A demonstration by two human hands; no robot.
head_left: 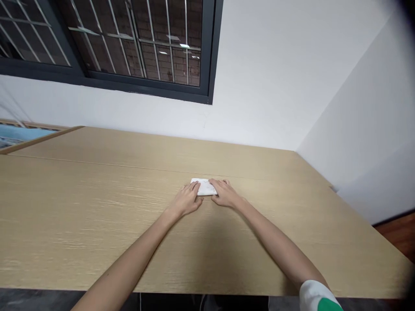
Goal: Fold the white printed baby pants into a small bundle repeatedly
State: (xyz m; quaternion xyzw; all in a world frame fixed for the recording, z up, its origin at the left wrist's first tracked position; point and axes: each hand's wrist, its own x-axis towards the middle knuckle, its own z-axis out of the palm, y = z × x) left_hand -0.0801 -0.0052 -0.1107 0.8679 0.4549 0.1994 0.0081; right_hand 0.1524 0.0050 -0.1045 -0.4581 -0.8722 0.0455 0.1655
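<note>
A small, flat white rectangle, apparently a folded white cloth (205,187), lies on the wooden table (97,207). My left hand (188,198) grips its left end, fingers curled over the top and thumb at the near edge. At the opposite end, my right hand (224,193) holds it the same way, its fingertips bent over the right edge. Between the hands, the middle of the cloth shows faint greyish marks. The undersides of the fingers are hidden.
A white wall (253,86) rises behind the table, with a dark-framed barred window (207,93) at upper left. Another wall (363,129) borders the right side. Beyond a raised wooden edge (45,139) at far left lies something light blue (26,132).
</note>
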